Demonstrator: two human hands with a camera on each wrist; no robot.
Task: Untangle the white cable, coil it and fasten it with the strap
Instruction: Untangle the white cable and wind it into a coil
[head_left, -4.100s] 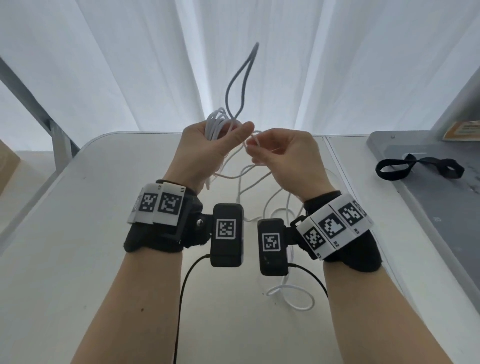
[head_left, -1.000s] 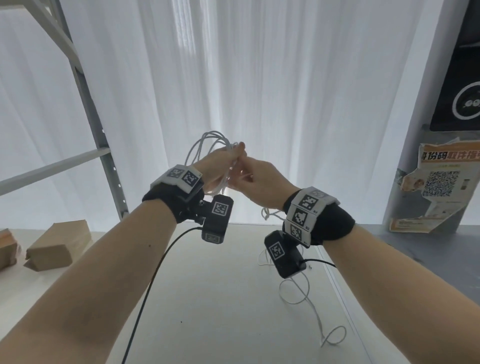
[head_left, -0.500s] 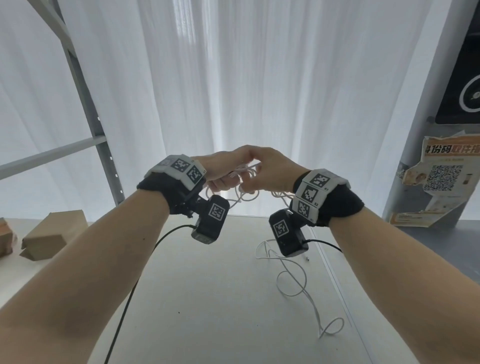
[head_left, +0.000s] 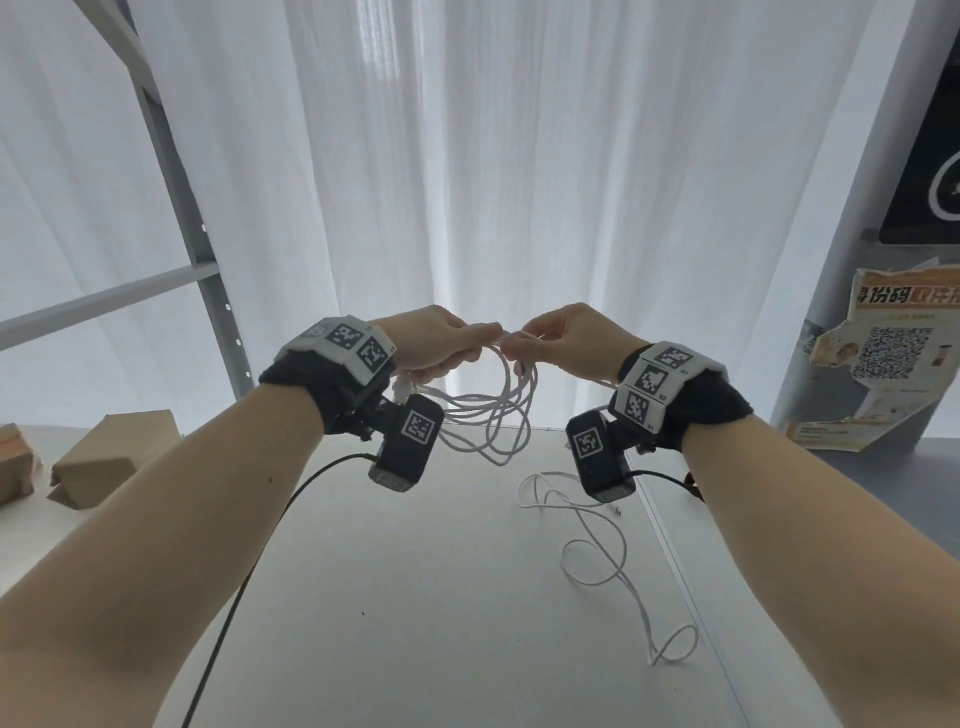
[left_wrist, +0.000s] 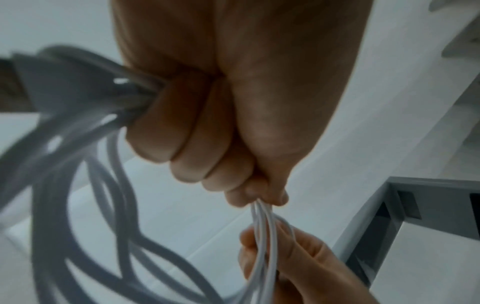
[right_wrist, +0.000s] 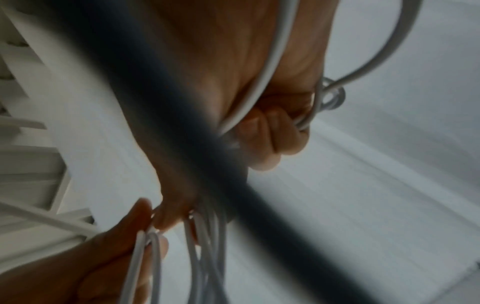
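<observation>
Both hands are raised above the table, holding the white cable. My left hand grips a bundle of several loops in its fist; the left wrist view shows the fist closed round the cable. My right hand pinches strands just right of the left fist, and its curled fingers hold the cable across the palm. The loops hang between the wrists. A loose tail trails onto the table. The strap is not in view.
The white table lies below, with a seam and a grey surface to the right. Cardboard boxes sit at the left edge. A grey metal frame and white curtain stand behind. A torn poster hangs at right.
The hands have drawn slightly apart, and the cable loops now hang open between them. Since 4 s ago the view has tilted upward, taking the black strap out of frame.
</observation>
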